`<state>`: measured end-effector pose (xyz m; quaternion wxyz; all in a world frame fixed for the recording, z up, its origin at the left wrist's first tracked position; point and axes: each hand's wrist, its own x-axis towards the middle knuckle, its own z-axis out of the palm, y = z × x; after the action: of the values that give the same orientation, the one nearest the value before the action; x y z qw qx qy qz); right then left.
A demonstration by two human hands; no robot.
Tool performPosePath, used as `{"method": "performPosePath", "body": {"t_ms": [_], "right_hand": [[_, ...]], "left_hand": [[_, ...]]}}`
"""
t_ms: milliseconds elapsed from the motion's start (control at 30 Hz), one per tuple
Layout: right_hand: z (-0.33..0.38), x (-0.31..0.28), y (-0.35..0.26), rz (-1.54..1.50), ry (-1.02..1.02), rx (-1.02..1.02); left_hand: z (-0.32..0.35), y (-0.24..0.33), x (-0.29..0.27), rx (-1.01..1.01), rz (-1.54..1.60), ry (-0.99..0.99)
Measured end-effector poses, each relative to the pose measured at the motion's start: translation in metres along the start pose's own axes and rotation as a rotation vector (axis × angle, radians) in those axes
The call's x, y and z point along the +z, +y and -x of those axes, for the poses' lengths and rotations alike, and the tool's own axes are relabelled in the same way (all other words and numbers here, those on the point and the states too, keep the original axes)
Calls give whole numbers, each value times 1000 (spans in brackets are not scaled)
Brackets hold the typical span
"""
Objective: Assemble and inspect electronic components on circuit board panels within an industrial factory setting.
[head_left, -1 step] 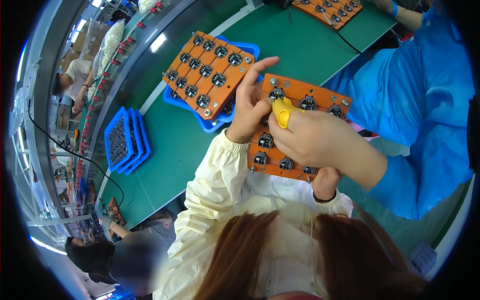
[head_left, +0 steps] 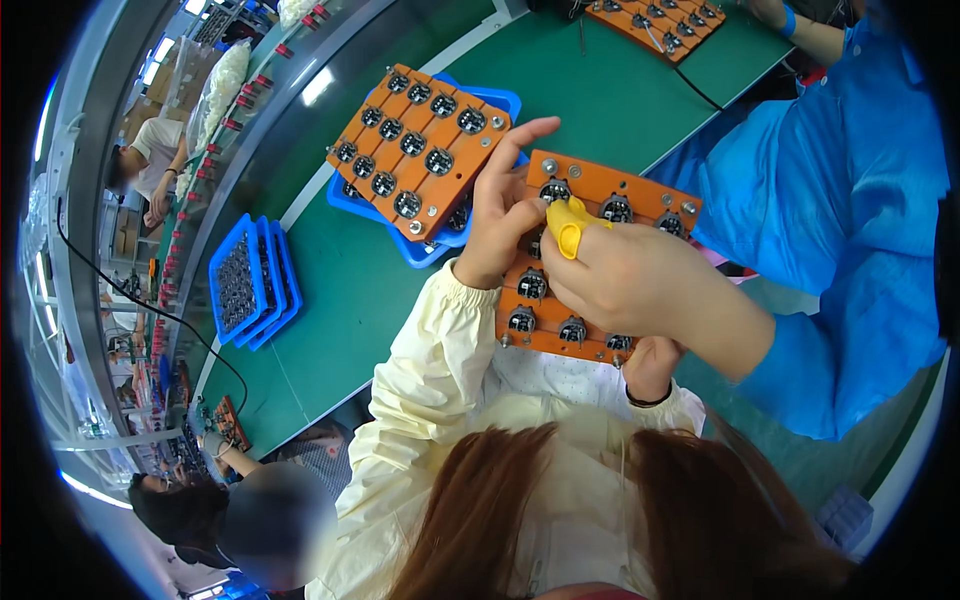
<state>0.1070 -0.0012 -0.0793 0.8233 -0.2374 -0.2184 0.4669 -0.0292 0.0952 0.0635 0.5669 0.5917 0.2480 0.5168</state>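
An orange fixture board [head_left: 551,308] with rows of small round black-and-metal parts is held tilted in front of me. My left hand [head_left: 496,222] grips its left edge, thumb near the upper-left part and index finger stretched out past the board. At the lower right corner, my right hand [head_left: 652,368] is closed round the edge, its fingers partly hidden beneath. From the right, a co-worker's hand [head_left: 640,280] reaches over the board. Yellow finger covers [head_left: 568,225] on that hand touch near the upper-left part, and it hides the middle of the board.
A second loaded orange board [head_left: 457,172] rests on blue trays [head_left: 440,252] on the green table [head_left: 335,255]. Stacked blue trays [head_left: 250,331] of small dark parts stand farther left. Another orange board [head_left: 625,17] lies at the back. The blue-sleeved co-worker [head_left: 800,190] is close on my right.
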Motion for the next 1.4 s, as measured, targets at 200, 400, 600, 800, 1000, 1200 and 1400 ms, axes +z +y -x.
{"method": "performPosePath", "body": {"t_ms": [200, 400, 600, 800, 1000, 1200, 1400], "right_hand": [[0, -5, 3, -18, 41, 102], [-3, -15, 18, 35, 84, 122], [-4, 1, 0, 34, 136, 109], [-2, 3, -3, 106, 101, 81], [1, 7, -5, 93, 96, 128], [1, 7, -8, 72, 137, 94], [3, 1, 5, 45, 150, 136]], "left_hand": [[3, -13, -5, 0, 29, 0], [10, -11, -3, 200, -517, 147], [7, -7, 3, 370, -942, 158], [10, -9, -2, 501, -1108, 155], [18, -10, -4, 557, -1217, 171], [15, -12, 8, 487, -1280, 188], [19, -18, -9, 521, -1214, 225]]}}
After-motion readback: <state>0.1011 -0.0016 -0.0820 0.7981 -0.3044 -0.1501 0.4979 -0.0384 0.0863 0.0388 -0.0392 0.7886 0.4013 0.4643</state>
